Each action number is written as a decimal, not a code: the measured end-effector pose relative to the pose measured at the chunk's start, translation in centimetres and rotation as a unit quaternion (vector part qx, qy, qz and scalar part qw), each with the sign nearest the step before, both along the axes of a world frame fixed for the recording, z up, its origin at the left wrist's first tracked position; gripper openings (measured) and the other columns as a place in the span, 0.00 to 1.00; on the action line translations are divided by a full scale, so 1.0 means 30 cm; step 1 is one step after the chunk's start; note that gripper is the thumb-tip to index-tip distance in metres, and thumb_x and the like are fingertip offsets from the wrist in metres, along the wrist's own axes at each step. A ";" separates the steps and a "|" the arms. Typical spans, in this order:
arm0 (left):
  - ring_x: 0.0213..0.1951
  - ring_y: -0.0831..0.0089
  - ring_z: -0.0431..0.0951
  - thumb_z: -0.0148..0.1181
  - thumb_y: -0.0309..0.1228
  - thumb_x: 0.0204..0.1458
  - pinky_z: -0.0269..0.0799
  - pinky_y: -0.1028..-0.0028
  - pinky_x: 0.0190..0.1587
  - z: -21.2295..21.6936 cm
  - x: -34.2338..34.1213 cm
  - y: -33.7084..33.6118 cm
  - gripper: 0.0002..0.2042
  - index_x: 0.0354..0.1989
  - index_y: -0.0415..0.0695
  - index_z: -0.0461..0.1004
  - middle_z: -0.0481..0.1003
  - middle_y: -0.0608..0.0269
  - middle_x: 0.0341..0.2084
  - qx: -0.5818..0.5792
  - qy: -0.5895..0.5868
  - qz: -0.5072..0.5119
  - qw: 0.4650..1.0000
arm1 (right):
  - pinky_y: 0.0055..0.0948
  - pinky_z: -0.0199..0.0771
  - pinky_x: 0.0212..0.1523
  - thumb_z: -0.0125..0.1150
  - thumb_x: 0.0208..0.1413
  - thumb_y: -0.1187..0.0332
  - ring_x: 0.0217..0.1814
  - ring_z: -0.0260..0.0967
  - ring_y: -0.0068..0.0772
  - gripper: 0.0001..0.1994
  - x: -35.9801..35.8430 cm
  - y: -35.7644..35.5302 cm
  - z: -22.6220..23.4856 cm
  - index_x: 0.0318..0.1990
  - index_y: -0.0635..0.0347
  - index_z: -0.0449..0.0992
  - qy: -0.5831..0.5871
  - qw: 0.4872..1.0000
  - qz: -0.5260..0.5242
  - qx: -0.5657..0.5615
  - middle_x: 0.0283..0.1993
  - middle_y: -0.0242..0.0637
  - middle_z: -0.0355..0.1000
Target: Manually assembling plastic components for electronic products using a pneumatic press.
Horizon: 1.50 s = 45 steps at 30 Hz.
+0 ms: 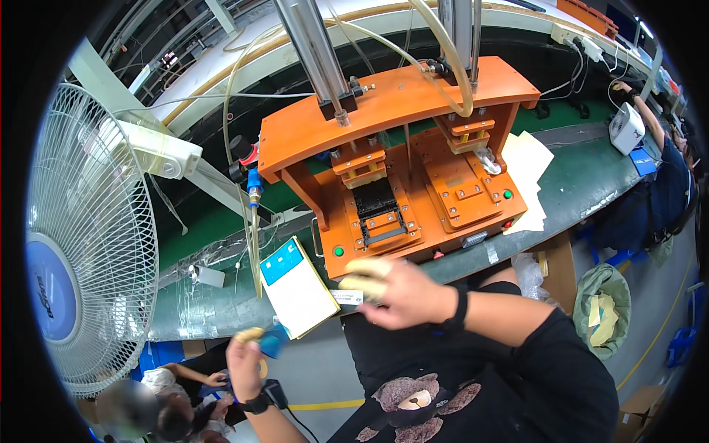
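My left hand (245, 358) is low at the left, below the bench edge. Its fingers, capped in yellowish cots, are closed on a small blue piece (274, 342). My right hand (395, 292) hovers just in front of the orange two-station press (399, 103), near its green button (338, 251). Its fingers also wear yellowish cots, are spread toward the left, and have nothing visible in them. The press's left station holds a black fixture (375, 201). A metal part (487, 159) lies in the right station.
A white fan (81, 244) stands at the left. A white and blue flat box (298, 289) lies on the green bench (583, 177). Cream sheets (530, 159) lie right of the press. A green scrap bag (604, 306) is below. Other people sit at the far right (668, 184) and lower left (159, 402).
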<state>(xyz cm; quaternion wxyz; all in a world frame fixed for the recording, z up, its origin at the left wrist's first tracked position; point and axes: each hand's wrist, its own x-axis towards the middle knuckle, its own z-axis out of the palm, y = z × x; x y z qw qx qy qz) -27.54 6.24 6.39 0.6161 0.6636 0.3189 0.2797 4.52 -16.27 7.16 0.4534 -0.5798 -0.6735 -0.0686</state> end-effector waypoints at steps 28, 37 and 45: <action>0.59 0.53 0.70 0.56 0.32 0.56 0.69 0.65 0.58 0.091 1.271 0.074 0.21 0.59 0.46 0.69 0.72 0.48 0.56 0.470 0.306 -0.252 0.788 | 0.29 0.73 0.44 0.55 0.65 0.62 0.45 0.75 0.30 0.09 0.959 -1.081 -0.292 0.44 0.57 0.75 0.711 0.511 -0.262 0.405 0.43 0.35 0.77; 0.62 0.62 0.68 0.60 0.41 0.56 0.66 0.66 0.62 -0.070 1.272 0.226 0.25 0.62 0.51 0.66 0.68 0.57 0.61 0.366 0.216 -0.212 0.880 | 0.30 0.78 0.44 0.47 0.68 0.62 0.48 0.76 0.35 0.14 1.535 -0.563 -0.475 0.51 0.63 0.68 0.717 0.576 -0.315 0.233 0.47 0.40 0.74; 0.62 0.64 0.68 0.57 0.41 0.58 0.65 0.66 0.63 -0.035 1.248 0.222 0.25 0.64 0.51 0.63 0.67 0.58 0.62 0.375 0.372 -0.207 0.823 | 0.27 0.77 0.38 0.52 0.64 0.58 0.41 0.77 0.29 0.19 1.466 -0.429 -0.328 0.54 0.61 0.72 0.592 0.737 -0.300 -0.128 0.46 0.39 0.76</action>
